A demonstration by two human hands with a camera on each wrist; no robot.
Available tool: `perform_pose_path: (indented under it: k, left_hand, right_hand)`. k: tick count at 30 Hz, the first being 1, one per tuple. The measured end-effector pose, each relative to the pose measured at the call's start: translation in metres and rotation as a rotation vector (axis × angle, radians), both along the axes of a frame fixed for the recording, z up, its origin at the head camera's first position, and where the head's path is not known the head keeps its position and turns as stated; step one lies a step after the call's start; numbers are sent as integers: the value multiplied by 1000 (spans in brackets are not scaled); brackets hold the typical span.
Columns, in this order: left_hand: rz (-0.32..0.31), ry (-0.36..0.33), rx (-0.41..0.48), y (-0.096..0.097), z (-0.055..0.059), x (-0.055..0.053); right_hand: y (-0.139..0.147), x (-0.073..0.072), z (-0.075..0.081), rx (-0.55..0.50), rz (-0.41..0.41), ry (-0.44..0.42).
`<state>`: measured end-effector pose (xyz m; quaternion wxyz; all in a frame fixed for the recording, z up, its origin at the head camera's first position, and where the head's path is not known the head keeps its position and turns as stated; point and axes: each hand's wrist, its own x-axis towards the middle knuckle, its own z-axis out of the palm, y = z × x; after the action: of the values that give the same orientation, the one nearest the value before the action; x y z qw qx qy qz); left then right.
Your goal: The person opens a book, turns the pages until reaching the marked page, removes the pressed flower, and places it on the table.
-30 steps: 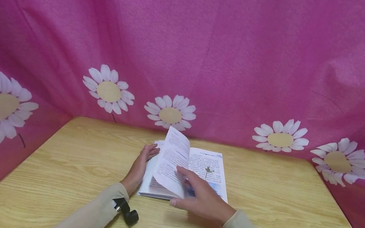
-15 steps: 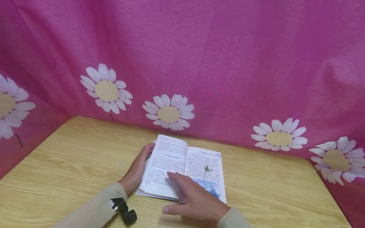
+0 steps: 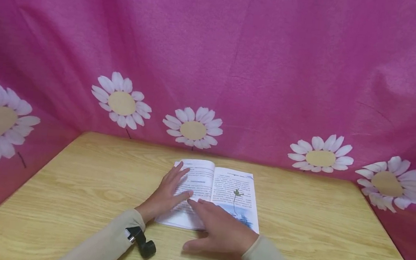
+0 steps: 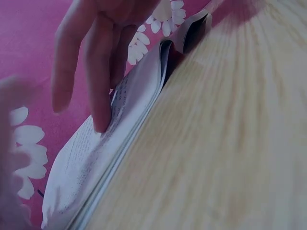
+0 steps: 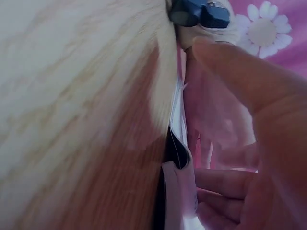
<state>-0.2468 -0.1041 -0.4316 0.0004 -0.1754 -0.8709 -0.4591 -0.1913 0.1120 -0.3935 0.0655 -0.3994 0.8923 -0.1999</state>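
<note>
A book (image 3: 230, 179) lies spread flat on the wooden table, with printed text on both pages. On its right page rests a small dried plant sprig (image 3: 237, 193) with a thin stem, above a blue printed picture. My left hand (image 3: 165, 192) is over the left page, fingers spread; in the left wrist view a fingertip meets the page (image 4: 76, 163). My right hand (image 3: 221, 229) reaches across the book's lower part near the spine, fingers extended and thumb apart. In the right wrist view its fingers (image 5: 225, 184) are beside the book's near edge. Neither hand grips anything.
A wooden table (image 3: 315, 222) carries the book. Behind it and along both sides hangs a pink cloth (image 3: 214, 56) printed with large white daisies. Each sleeve has a black wrist camera, such as the left one (image 3: 144, 242).
The raised page has gone over to the left and lies down. My left hand has moved from the book's left edge onto the left page. The right hand has shifted slightly toward me.
</note>
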Motion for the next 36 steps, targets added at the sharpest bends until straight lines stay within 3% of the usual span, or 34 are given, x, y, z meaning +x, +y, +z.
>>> perform_pose_path:
  k: [4,10,14,19,22,26,28,31,36]
  left_hand:
    - [-165,107,-177,-5,-4,0]
    - [-297,146,-334,-9,-3,-1]
    - [-333,109,-411,-7,2,2]
    - [-330,104,-464,-5,3,4]
    - [-327,100,-487,-3,4,6]
    - [-328,95,-485,-4,3,7]
    - [-331,100,-483,-4,3,7]
    - [-336,99,-491,-4,2,6]
    - [-327,89,-506,-4,2,3]
  right_hand:
    - [-2,1,-1,62,44,119]
    - [-2,2,0,116,64,166]
    - [0,3,0,91,86,183]
    - [1,1,-1,67,107,191]
    - [3,-2,-1,29,84,102]
    - [12,-5,3,-92,-4,-90]
    - [18,-7,6,-152,-62,-135]
    - [28,-10,12,-184,-157,-83]
    - [41,-16,24,-128,-392,-15]
